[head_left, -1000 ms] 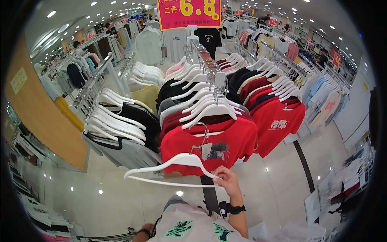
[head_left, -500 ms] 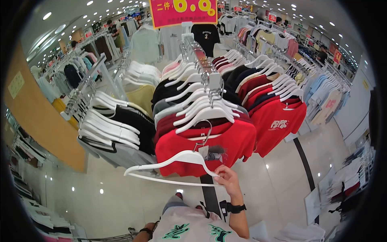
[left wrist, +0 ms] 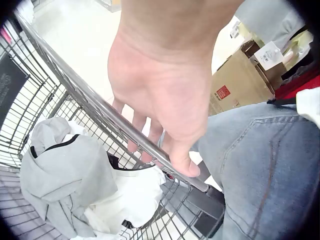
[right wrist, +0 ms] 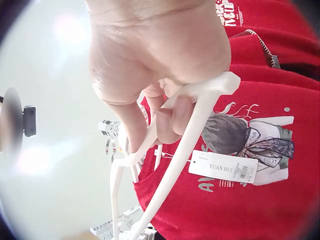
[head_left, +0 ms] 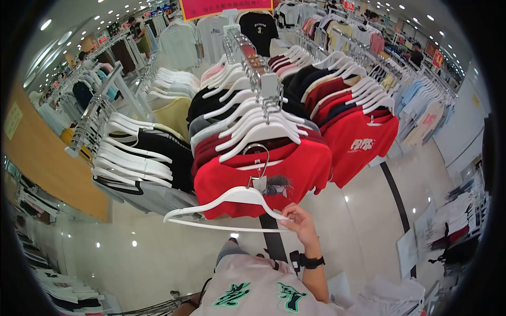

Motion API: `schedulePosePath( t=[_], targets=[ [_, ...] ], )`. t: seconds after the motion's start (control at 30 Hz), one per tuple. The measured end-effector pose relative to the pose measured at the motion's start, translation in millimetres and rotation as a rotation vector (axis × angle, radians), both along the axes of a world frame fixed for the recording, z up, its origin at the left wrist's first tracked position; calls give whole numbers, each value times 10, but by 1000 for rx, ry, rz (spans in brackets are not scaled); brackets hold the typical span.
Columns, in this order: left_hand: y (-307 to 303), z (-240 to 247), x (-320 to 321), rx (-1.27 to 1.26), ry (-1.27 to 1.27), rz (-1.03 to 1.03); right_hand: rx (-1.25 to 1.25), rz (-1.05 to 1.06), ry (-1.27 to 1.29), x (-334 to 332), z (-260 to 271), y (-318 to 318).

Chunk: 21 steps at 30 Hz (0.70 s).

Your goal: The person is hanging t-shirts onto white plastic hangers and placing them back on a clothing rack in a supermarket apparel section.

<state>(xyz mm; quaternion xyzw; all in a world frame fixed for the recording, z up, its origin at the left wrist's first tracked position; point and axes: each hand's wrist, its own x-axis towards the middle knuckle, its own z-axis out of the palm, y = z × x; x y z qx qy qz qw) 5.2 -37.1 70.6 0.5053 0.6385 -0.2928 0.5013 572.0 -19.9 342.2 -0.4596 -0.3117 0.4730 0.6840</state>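
My right hand [head_left: 300, 222] pinches one end of a bare white hanger [head_left: 245, 195], thumb and fingers round its shoulder. The hanger is held level in front of a red shirt [head_left: 311, 168] at the rack's near end, its metal hook up against the shirt. In the right wrist view, the shirt's printed front shows a white price tag [right wrist: 225, 166] beside the hanger. Low down, my left hand [left wrist: 160, 95] grips the metal rail [left wrist: 95, 100] of a shopping cart, thumb over it and fingers behind. Grey and white clothes [left wrist: 75, 180] lie in the cart basket.
Racks of shirts on white hangers [head_left: 134, 163] stand left and right of the red shirt. A metal rack bar [head_left: 253, 58] runs away ahead. A cardboard box [left wrist: 240, 80] stands past my jeans-clad leg. A wooden panel [head_left: 50, 163] rises at left.
My view has tilted down and come nearer the rack, so the sign above slides out of the top. My right hand keeps its hold on the hanger.
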Motion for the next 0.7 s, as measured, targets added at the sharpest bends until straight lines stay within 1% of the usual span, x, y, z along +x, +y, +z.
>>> schedulePosePath(
  t=[0.03,0.1,0.13,0.3,0.33,0.4,0.43,0.47,0.5,0.53,0.57,0.6,0.63,0.67,0.7],
  targets=[
    [-13,7,-39,3,-4,-13,-10,-2,10,9,18,19],
    [-11,17,-61,8,-11,-33,50,27,-59,89,58,55],
    [-14,36,-60,9,-14,-47,27,30,-82,121,101,46],
    [49,165,17,32,-67,-167,21,27,-57,95,64,45],
    [93,240,105,61,-96,-221,19,26,-56,81,43,51],
    [303,717,566,178,-190,-332,27,55,-29,30,44,61],
    [439,884,757,244,-249,-322,38,70,-14,17,53,77],
    [709,-162,394,311,-472,-302,57,78,-35,25,80,94],
    [929,-137,533,306,-650,65,58,93,-34,66,118,112],
    [1159,-114,692,491,-677,92,66,101,-53,108,135,124],
    [1354,866,1217,616,-569,77,75,108,-72,131,150,132],
    [1499,1230,1354,834,-678,42,83,114,-82,127,176,144],
    [1620,1335,1379,874,-807,281,83,136,-75,109,163,154],
    [1679,1910,1516,951,-734,236,105,133,-85,87,148,164],
    [1807,2227,1593,1057,-849,288,132,123,-100,70,140,182]
  ],
)
